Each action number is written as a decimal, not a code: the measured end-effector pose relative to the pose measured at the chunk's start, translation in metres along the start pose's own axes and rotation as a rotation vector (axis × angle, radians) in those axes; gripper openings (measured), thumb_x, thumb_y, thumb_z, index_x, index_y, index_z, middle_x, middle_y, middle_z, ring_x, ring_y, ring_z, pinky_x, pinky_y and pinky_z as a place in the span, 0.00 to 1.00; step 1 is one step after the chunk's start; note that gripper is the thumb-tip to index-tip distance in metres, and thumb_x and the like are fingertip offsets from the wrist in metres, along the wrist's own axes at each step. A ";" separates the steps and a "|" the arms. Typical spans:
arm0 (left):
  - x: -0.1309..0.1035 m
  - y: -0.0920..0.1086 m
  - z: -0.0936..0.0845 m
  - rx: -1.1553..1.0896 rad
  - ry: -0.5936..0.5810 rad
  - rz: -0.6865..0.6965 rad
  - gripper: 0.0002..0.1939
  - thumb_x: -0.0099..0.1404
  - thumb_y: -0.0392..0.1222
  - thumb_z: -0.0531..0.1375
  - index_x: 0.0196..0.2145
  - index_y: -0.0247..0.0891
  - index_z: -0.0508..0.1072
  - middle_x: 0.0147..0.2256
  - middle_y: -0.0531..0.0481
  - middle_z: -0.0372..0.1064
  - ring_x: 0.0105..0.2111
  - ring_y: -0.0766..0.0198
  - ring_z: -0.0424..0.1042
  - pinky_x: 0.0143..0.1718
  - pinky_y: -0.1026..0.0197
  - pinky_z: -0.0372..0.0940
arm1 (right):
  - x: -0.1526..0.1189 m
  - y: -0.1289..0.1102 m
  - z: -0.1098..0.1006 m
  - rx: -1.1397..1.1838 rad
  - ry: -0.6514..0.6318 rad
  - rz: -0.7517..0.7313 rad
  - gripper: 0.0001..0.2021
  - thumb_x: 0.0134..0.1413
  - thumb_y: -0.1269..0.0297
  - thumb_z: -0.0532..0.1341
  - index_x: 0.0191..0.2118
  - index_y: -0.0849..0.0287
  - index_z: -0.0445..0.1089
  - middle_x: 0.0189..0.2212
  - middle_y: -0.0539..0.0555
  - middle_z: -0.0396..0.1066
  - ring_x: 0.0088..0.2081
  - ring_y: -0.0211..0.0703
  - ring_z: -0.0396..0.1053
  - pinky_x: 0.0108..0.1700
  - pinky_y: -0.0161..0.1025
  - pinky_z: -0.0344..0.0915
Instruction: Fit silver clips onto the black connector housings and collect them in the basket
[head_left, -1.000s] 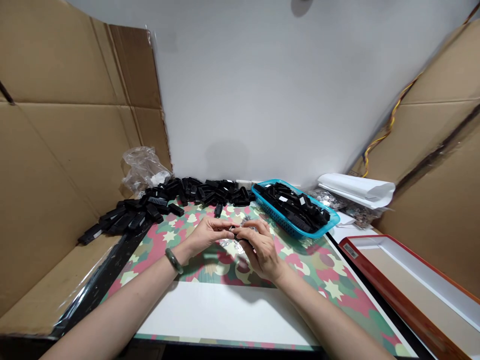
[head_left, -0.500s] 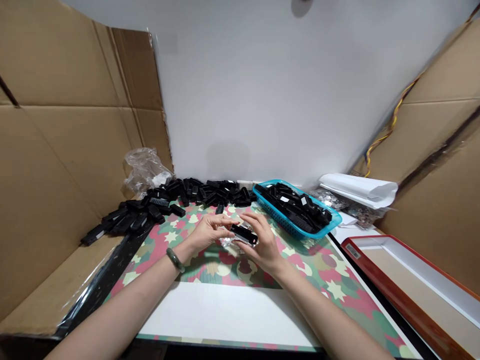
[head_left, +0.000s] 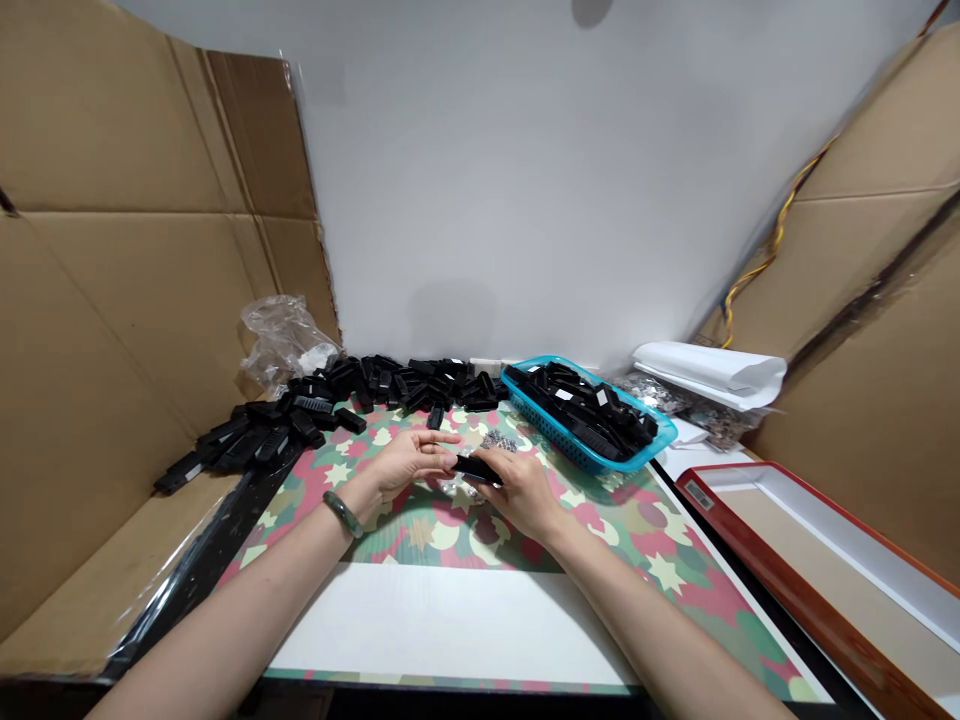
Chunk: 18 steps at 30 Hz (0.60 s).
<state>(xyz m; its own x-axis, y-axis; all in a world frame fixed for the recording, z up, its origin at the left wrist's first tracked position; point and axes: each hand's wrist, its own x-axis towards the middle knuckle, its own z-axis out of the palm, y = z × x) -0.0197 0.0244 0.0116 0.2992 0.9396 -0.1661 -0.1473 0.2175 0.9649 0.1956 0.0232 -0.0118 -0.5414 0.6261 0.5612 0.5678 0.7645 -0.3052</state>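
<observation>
A small, narrow black plastic piece (head_left: 477, 469) is held above the patterned table mat, one long side turned toward me. My right hand (head_left: 527, 492) grips it from the right, with thumb and fingers closed round it. At the piece's left end, my left hand (head_left: 411, 466) pinches with its thumb and a finger, while the index finger stretches out above. Any tiny part between those left fingertips is too small to see. Just beyond and below the hands lie small shiny metal parts (head_left: 498, 441), partly covered by my fingers.
Similar black pieces (head_left: 420, 384) are heaped along the wall and left side. A blue basket (head_left: 551, 428) of black pieces stands right of the hands. Further right are a white roll (head_left: 709, 372), bagged metal parts (head_left: 720, 422) and a red-edged box lid (head_left: 795, 590). Cardboard (head_left: 150, 300) flanks the table.
The black piece has been tilted and turned so that a narrower side shows. My right hand has closed over it from above, uncovering the metal parts behind.
</observation>
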 end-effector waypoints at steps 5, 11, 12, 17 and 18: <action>0.002 -0.004 -0.002 0.007 0.109 -0.043 0.27 0.44 0.37 0.76 0.43 0.33 0.77 0.30 0.46 0.76 0.28 0.62 0.76 0.33 0.60 0.71 | -0.001 0.000 0.002 -0.060 -0.029 -0.005 0.07 0.58 0.69 0.61 0.43 0.60 0.71 0.33 0.56 0.76 0.32 0.45 0.72 0.31 0.36 0.58; -0.002 0.000 0.005 -0.005 0.111 -0.049 0.26 0.46 0.37 0.75 0.44 0.33 0.77 0.31 0.46 0.76 0.25 0.66 0.73 0.28 0.63 0.69 | -0.001 0.000 0.003 0.053 -0.016 0.040 0.06 0.59 0.68 0.60 0.42 0.60 0.71 0.33 0.56 0.75 0.31 0.43 0.69 0.32 0.36 0.58; -0.003 0.001 0.006 -0.026 0.099 -0.048 0.25 0.47 0.38 0.75 0.43 0.34 0.77 0.31 0.46 0.76 0.25 0.67 0.73 0.29 0.63 0.69 | 0.000 -0.001 0.002 0.119 -0.005 0.083 0.06 0.59 0.66 0.60 0.41 0.60 0.71 0.32 0.55 0.75 0.31 0.42 0.68 0.32 0.36 0.58; -0.002 0.003 0.010 -0.120 0.008 -0.040 0.19 0.50 0.49 0.74 0.34 0.32 0.78 0.30 0.46 0.75 0.26 0.67 0.73 0.30 0.65 0.68 | 0.008 -0.009 -0.004 0.584 0.003 0.353 0.14 0.58 0.52 0.61 0.34 0.60 0.71 0.24 0.48 0.65 0.24 0.36 0.59 0.27 0.34 0.54; -0.001 0.003 0.011 -0.119 -0.005 -0.032 0.19 0.50 0.50 0.73 0.34 0.32 0.78 0.30 0.45 0.75 0.27 0.67 0.73 0.30 0.65 0.68 | 0.009 -0.010 -0.005 0.659 -0.011 0.380 0.15 0.59 0.51 0.61 0.35 0.60 0.71 0.24 0.48 0.64 0.24 0.36 0.58 0.27 0.34 0.54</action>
<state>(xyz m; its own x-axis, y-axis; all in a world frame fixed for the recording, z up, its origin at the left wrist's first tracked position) -0.0106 0.0209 0.0165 0.3100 0.9304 -0.1956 -0.2486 0.2779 0.9279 0.1877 0.0206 0.0002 -0.3904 0.8637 0.3189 0.2301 0.4269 -0.8745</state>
